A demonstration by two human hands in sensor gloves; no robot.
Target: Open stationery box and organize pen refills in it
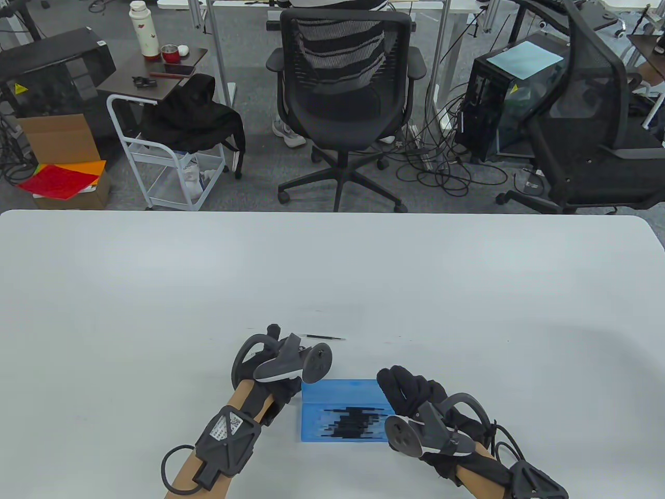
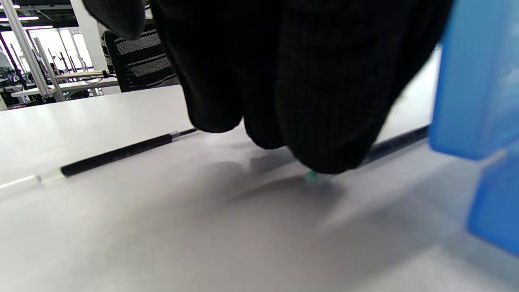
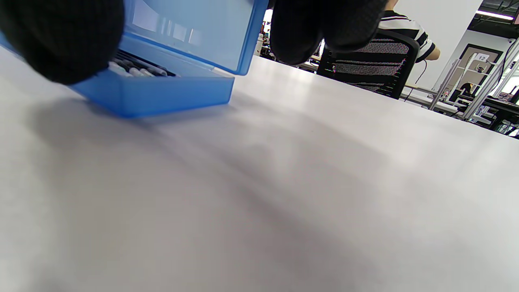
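Note:
A translucent blue stationery box (image 1: 343, 397) lies open near the table's front edge, with several black pen refills (image 1: 353, 421) inside. My right hand (image 1: 408, 390) curls round the box's right end. In the right wrist view its thumb (image 3: 61, 40) is at the base (image 3: 162, 93) and its fingers (image 3: 324, 28) are behind the raised lid (image 3: 194, 32). My left hand (image 1: 291, 377) is just left of the box. Its fingertips (image 2: 332, 154) rest on a loose refill (image 2: 399, 142) on the table, thumb apart. Another refill (image 1: 324, 338) (image 2: 117, 154) lies beyond.
The white table (image 1: 332, 270) stretches wide beyond the box. Past its far edge stand a black office chair (image 1: 345, 88) with a seated person in a striped shirt, a second chair (image 1: 592, 119), and a white cart (image 1: 166, 156).

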